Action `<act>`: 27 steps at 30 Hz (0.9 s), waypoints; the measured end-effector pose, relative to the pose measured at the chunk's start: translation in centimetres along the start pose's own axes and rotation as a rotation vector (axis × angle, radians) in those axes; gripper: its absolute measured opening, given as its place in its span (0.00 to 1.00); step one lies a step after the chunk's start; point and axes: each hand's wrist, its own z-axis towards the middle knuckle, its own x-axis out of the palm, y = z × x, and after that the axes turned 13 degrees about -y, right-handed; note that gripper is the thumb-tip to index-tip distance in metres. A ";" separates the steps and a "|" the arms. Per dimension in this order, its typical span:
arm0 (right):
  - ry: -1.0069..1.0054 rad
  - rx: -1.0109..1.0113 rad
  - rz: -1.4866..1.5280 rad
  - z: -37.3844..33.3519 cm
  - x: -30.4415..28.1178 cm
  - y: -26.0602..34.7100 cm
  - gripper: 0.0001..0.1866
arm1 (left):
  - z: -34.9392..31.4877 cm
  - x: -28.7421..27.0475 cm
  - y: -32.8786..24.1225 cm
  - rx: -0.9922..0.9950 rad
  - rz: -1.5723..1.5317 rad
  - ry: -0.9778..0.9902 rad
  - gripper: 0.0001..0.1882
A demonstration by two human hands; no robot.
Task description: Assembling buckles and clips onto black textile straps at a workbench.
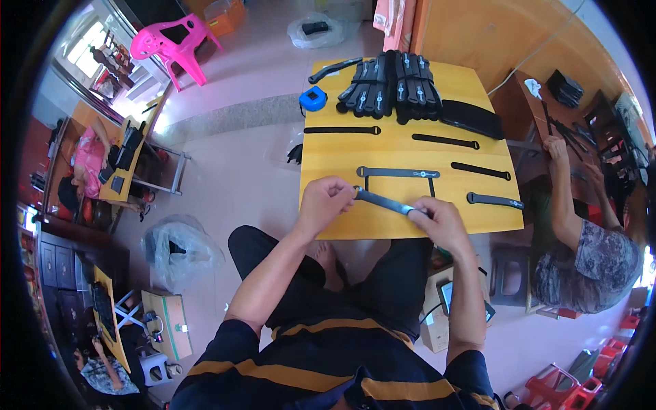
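My left hand (325, 205) pinches one end of a dark grey hook-and-loop strap (384, 201). The other end is gripped between the thumb and fingers of my right hand (441, 223), so the strap stretches between them above the near edge of the yellow table (321, 222). Just beyond it lies a grey strap with a ring end (400, 173), with two thin black strips (432, 187) beside it. Single black straps lie about: one at the left (342, 130), another at the middle right (445, 141), and two near the right edge (480, 171), (495, 200).
Bundled straps (369, 90) stand at the table's back beside a black stack (471, 119), a blue tape-measure-like case (313, 99) and a loose strap (335, 69). A person works at my right (588, 253); others sit at tables on the left. Plastic bags (181, 249) lie on the floor.
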 end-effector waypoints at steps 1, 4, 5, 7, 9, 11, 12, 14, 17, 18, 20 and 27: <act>-0.008 0.028 -0.018 0.3 -0.5 -0.7 0.09 | 0.4 0.0 0.2 -0.061 -0.027 -0.025 0.05; -0.033 0.114 0.064 1.4 -1.4 -2.5 0.08 | 1.9 0.1 1.5 -0.052 -0.019 -0.020 0.06; -0.067 0.141 0.130 2.0 -1.3 -2.7 0.07 | 2.5 0.1 2.0 -0.064 -0.016 -0.025 0.06; -0.071 0.194 0.158 2.8 -1.0 -2.7 0.06 | 3.6 0.0 2.9 0.081 0.145 0.006 0.07; -0.157 0.333 0.247 3.5 -0.5 -3.3 0.06 | 4.5 0.3 3.1 0.133 0.243 -0.002 0.07; -0.169 0.363 0.280 4.1 0.1 -4.3 0.08 | 5.1 0.5 3.2 0.183 0.344 -0.010 0.07; -0.213 0.374 0.329 4.3 0.4 -4.4 0.08 | 5.3 0.7 3.3 0.212 0.354 -0.032 0.07; -0.262 0.393 0.401 4.9 0.8 -4.9 0.09 | 5.6 1.0 3.4 0.230 0.369 -0.053 0.07; -0.342 0.355 0.412 5.6 1.3 -5.4 0.08 | 5.9 1.2 2.6 0.204 0.424 -0.052 0.08; -0.366 0.363 0.418 5.7 1.3 -5.4 0.08 | 6.1 1.3 2.2 0.190 0.448 -0.043 0.08; -0.376 0.393 0.411 5.9 1.2 -5.3 0.07 | 6.3 1.4 1.9 0.168 0.473 -0.035 0.08; -0.397 0.436 0.378 6.1 1.3 -5.3 0.07 | 6.8 1.9 1.6 0.187 0.578 -0.026 0.09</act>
